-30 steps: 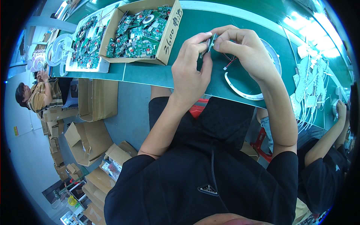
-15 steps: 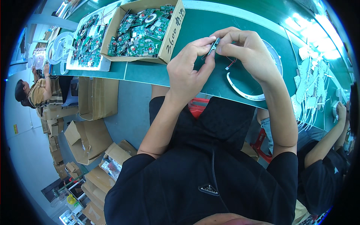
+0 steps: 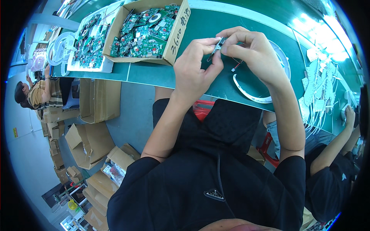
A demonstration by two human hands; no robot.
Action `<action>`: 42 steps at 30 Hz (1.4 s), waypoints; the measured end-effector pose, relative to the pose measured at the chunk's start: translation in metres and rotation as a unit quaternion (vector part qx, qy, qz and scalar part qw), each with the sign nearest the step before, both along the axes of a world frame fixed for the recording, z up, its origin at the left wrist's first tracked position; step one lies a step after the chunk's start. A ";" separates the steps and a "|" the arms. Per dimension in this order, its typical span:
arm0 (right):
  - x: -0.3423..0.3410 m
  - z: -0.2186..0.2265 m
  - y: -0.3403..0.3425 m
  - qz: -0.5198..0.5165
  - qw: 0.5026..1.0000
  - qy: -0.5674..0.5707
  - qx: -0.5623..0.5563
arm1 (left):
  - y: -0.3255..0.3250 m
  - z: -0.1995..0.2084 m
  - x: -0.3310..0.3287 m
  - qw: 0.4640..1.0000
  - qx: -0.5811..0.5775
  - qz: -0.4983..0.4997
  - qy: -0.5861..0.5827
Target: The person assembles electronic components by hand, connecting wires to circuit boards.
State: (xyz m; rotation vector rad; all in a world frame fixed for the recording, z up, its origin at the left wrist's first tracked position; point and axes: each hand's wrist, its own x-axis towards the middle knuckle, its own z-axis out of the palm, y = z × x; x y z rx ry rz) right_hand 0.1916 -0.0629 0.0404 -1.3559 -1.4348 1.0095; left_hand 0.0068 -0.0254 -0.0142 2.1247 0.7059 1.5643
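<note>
Left hand: the person's left hand (image 3: 193, 65) has thumb and forefinger nearly together, pinching a small circuit board (image 3: 218, 47) between the tips
Right hand: the right hand (image 3: 257, 52) has its thumb and forefinger bunched close, tips right at the board's right side; can't tell if they've got hold of it or of some little part on it
Board: tilted on edge, up between both hands, over the green tabletop (image 3: 162, 77); its face is mostly hidden by fingers
Wiring: red and dark wires below the right hand, ending in a small white connector (image 3: 233, 70)
Ring: white curved strip (image 3: 246, 94) on the tabletop under the right hand, partly covered by it
Board stash: cardboard carton (image 3: 176, 36) full of green boards, left of the hands; white tray (image 3: 106, 68) just beside it, also loaded with them
Far right: pile of white pieces with cables (image 3: 318, 86); a co-worker's hand (image 3: 350, 116) near it
</note>
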 end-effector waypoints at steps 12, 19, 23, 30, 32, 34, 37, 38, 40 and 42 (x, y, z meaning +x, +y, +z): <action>-0.003 0.001 0.003 0.002 0.994 -0.028 0.101 | -0.004 0.003 -0.003 0.986 -0.146 -0.025 -0.074; -0.001 0.001 0.004 0.035 0.986 -0.097 0.130 | -0.003 -0.001 -0.009 0.986 -0.151 -0.065 -0.031; -0.003 0.001 0.005 0.040 0.986 -0.094 0.133 | -0.003 -0.002 -0.010 0.986 -0.154 -0.063 -0.031; -0.004 0.001 0.005 0.036 0.985 -0.104 0.136 | -0.002 -0.007 -0.012 0.984 -0.162 -0.071 -0.033; -0.003 0.000 0.005 0.036 0.985 -0.099 0.136 | -0.003 -0.005 -0.011 0.983 -0.166 -0.071 -0.030; -0.002 0.000 0.005 0.037 0.986 -0.100 0.131 | -0.004 -0.005 -0.011 0.982 -0.171 -0.072 -0.027; -0.002 -0.002 0.005 0.041 0.987 -0.097 0.125 | -0.004 -0.005 -0.011 0.982 -0.168 -0.076 -0.034; -0.001 -0.001 0.005 0.040 0.987 -0.098 0.124 | -0.003 -0.004 -0.011 0.981 -0.177 -0.077 -0.030; 0.003 0.001 0.006 0.025 0.989 -0.108 0.099 | -0.004 0.000 -0.010 0.979 -0.186 -0.079 -0.027; 0.013 0.010 0.004 -0.017 0.986 -0.093 0.138 | -0.007 0.007 -0.009 0.944 -0.302 -0.109 -0.072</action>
